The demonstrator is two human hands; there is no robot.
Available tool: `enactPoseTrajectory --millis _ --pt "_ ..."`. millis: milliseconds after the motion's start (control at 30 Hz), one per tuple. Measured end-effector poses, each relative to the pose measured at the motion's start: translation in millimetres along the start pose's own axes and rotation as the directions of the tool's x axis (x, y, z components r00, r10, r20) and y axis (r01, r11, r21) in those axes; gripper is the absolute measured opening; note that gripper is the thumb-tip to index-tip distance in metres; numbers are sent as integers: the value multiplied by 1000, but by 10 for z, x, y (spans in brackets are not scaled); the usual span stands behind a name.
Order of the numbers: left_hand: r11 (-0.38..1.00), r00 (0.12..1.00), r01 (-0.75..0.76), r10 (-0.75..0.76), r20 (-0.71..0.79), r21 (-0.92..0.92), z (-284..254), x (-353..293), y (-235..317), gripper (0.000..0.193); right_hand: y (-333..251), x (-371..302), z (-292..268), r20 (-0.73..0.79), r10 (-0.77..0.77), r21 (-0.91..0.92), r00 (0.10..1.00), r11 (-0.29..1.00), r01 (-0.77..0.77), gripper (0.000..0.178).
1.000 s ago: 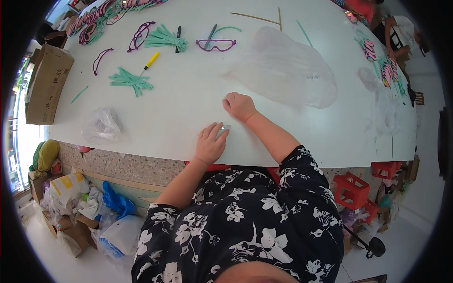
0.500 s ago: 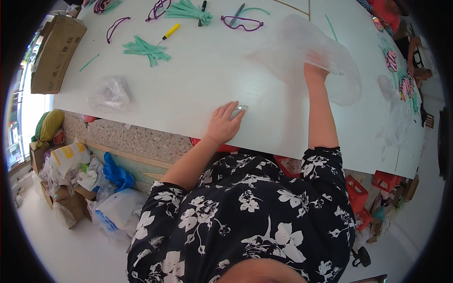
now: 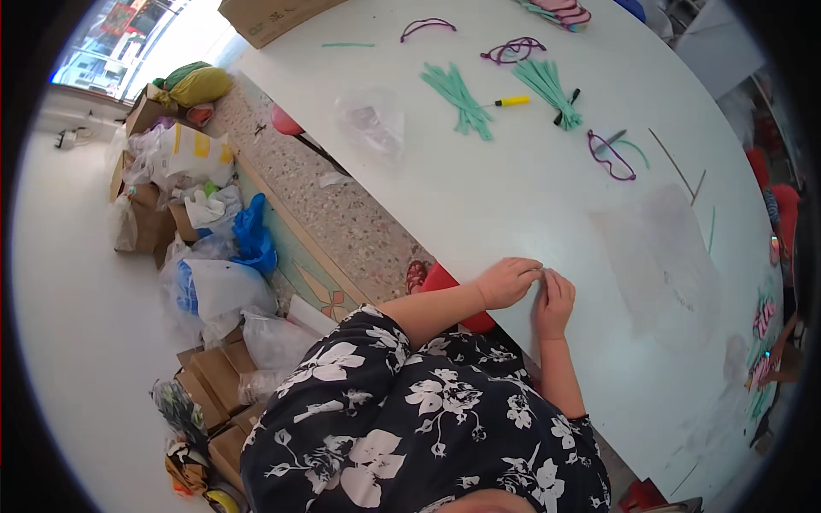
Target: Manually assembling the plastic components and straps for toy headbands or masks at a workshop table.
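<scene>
My left hand (image 3: 509,283) and my right hand (image 3: 556,305) meet over the near edge of the white table (image 3: 479,205). Their fingers are bent and drawn together, fingertips almost touching. Whatever small thing they pinch is hidden between the fingers. To the right of my hands, a clear plastic bag (image 3: 658,256) lies flat on the table. Farther off are a purple glasses frame (image 3: 632,176), a grey pen (image 3: 612,137) and two bundles of teal strips (image 3: 457,98), with a yellow-handled tool (image 3: 513,101) between them.
A crumpled clear bag (image 3: 372,124) rests near the table's left edge. More purple frames (image 3: 513,50) and a cardboard box (image 3: 282,17) are at the far side. Bags and boxes (image 3: 227,286) pile up on the floor to my left. A red stool (image 3: 445,282) stands below the edge.
My right hand has let go of the plastic bag, now flat on the table, and come to my left hand. The small shiny thing by my left fingers is hidden now. The view has turned.
</scene>
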State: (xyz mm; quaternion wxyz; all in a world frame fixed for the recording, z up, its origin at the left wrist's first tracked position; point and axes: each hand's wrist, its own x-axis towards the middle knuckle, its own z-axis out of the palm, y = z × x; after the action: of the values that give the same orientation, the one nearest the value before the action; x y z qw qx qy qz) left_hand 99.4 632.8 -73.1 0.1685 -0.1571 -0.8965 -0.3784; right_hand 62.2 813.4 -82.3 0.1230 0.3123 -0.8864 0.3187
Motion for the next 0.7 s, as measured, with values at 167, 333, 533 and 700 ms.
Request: enactPoseTrajectory --millis 167,333,533,700 --pt "985 957 161 -172 -236 -65 -445 -245 -210 21 7 24 42 92 291 119 952 946 -301 27" --pt "839 767 529 -537 -353 -128 -1208 -847 -375 14 -378 234 231 334 540 472 772 613 -633 18" --pt "748 644 597 -663 -382 -290 -1568 -1403 -475 19 -1256 439 611 508 330 572 796 561 -598 11" --pt "816 676 498 -578 -457 -294 -2355 -939 -832 23 -1837 414 917 604 317 548 731 500 -670 14"
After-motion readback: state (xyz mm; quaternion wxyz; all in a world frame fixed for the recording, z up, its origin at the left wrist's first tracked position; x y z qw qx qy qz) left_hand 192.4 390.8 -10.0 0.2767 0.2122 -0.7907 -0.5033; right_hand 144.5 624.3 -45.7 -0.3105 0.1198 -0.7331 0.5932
